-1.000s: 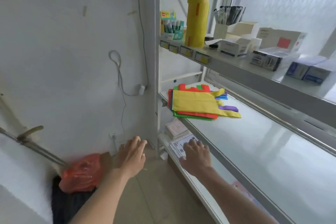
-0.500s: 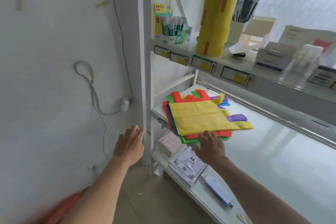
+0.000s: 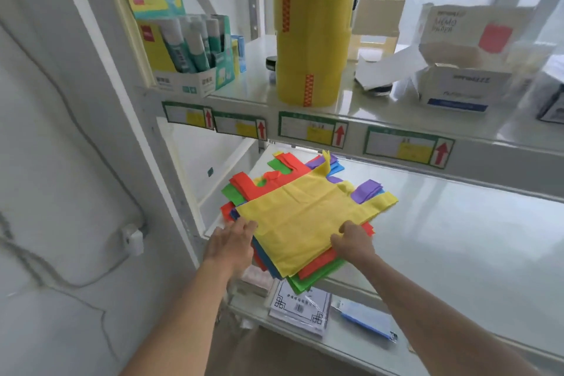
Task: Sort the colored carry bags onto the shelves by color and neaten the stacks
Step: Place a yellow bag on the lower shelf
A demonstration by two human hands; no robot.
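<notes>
The mixed bag stack [image 3: 300,223] at frame centre looks light, floppy and slippery. Right hand [image 3: 354,243] pinches its near edge; left hand [image 3: 233,241] touches the left corner, fingers fairly straight. Best gripped at both edges.

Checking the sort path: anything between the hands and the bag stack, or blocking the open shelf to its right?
Nothing visible does. The left hand touches the stack of colored carry bags at its left edge; the right hand grips its near edge. The middle shelf to the right of the stack shows only bare surface in view.

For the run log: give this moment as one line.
stage: sorting not begun | left hand: touches bag stack left edge | right hand: grips stack's near edge | top: yellow bag | place: middle shelf
</notes>
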